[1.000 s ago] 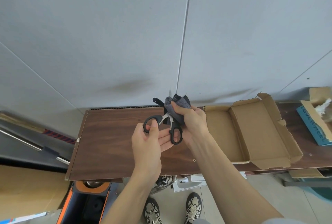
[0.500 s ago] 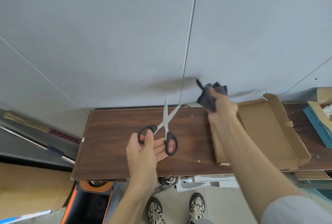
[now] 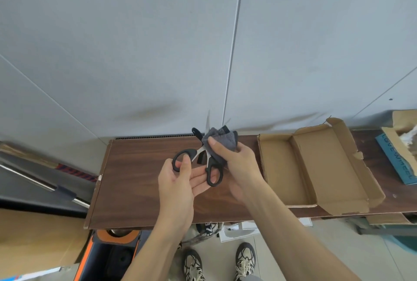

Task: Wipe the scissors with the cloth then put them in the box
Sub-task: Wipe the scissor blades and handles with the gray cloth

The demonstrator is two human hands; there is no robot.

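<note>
1. On the left, the person's left hand [image 3: 178,181] is closed on the scissors [image 3: 204,161]. The thumb is pressed over the left black handle loop, and the fingers cup under the right loop. The scissors are held in the air above the dark wooden board [image 3: 135,179], not resting on it.

2. The scissors point away from the person, blades spread in a narrow V. They are judged stiff and fairly light. The plastic handles give a sure hold; the bare steel is slick and its edges are sharp. The handles are therefore the place to grip, as the left hand does.

3. The right hand [image 3: 234,159] is pinched shut on the grey cloth [image 3: 220,143], which is bunched around the blades just beyond the pivot. Only the thin blade tips show past it. The cloth is soft and folds easily, so it should mould around each blade. A stroke from pivot to tip, with the fingers behind the padding, looks safest.

4. Wiping appears to be in progress; nothing has been placed yet.

5. Further right, the open cardboard box [image 3: 316,168] lies on the board, well apart from the hands. Its tray looks bare and its lid is folded back. The handle grip would carry the scissors there without a change of hold.
</note>
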